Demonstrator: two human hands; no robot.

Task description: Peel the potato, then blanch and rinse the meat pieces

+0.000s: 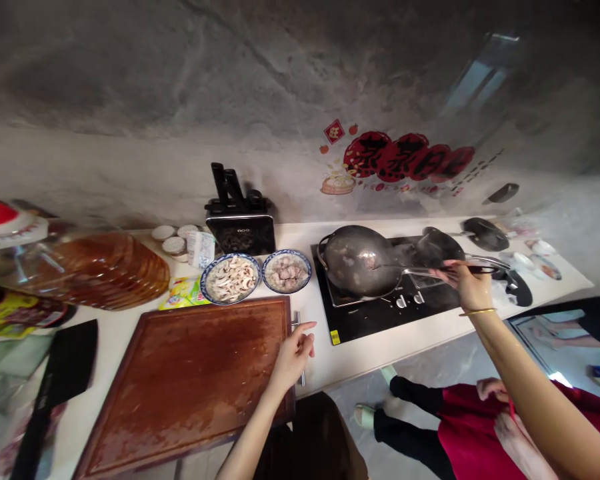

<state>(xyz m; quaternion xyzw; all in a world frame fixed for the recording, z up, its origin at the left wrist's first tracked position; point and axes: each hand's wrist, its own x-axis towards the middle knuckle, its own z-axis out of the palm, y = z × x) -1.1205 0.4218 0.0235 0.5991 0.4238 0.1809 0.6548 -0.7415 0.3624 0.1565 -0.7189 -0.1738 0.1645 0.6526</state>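
Left arm comes up from the bottom of the frame, forearm bare and angled up and to the right. The left hand [294, 351] is loosely curled, wrist straight, index finger pointing out to the right, the other fingers folded in toward the palm, gripping nothing. Right arm reaches in from the lower right corner, long and nearly straight, forearm bare, a thin gold bangle at the wrist. The right hand [469, 282] is well out in front, higher and farther forward than the left, back of the hand toward the camera, fingers pinched together around a slim handle. The two hands sit well apart.
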